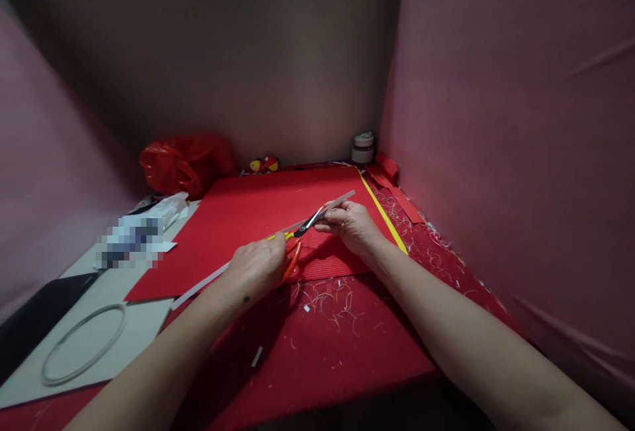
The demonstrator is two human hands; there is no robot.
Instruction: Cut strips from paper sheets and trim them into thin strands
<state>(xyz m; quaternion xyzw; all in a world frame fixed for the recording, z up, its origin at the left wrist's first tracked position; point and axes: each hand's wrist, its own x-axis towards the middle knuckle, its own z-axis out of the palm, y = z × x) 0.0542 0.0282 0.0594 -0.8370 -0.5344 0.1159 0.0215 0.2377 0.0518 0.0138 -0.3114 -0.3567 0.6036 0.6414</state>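
Red bench (347, 352) boxed in by pink cloth walls, paper-cutting in hand.

Head view: left hand (255, 266) grips the scissors (297, 242), fingers closed through the orange handles, blades part open on a long grey strip (278, 236). Right hand (350, 223) pinches the strip's far end, fingers pressed together on it. The strip runs slantwise over a red sheet (258, 209) at mid-bench. Paper shavings (327, 302) lie near the hands. A wire ring (82, 345) lies on grey card at left, a red bag (183, 163) at back, a small jar (364, 148) in the back corner.

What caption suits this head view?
Left hand works scissors along a paper strip held by right hand over red paper.
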